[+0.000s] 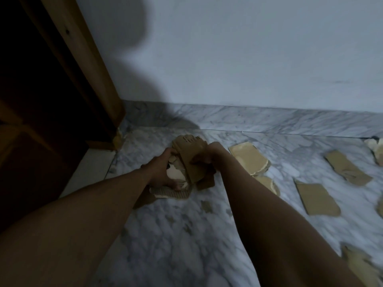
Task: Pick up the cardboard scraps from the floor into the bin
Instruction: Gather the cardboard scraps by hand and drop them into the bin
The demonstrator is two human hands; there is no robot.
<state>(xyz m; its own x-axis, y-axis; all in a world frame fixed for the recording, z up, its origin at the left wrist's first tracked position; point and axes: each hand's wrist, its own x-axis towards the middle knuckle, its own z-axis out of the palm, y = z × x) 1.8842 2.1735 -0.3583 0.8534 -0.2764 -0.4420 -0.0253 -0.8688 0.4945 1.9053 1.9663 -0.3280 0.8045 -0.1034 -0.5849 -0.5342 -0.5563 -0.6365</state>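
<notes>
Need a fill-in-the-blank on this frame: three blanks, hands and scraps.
1. The left hand and right hand grip one bundle of ____ scraps.
2. Loose scraps lie on the floor to the person's ____.
3. The door frame left of the bundle is ____.
Missing words: cardboard; right; wooden.

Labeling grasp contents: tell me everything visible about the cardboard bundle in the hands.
The cardboard bundle is several torn brown corrugated pieces, some with pale faces and ragged edges, stacked unevenly. The left hand grips its left side, the right hand its right, low over the marble floor near the door frame. Floor contact and piece count are unclear.
</notes>
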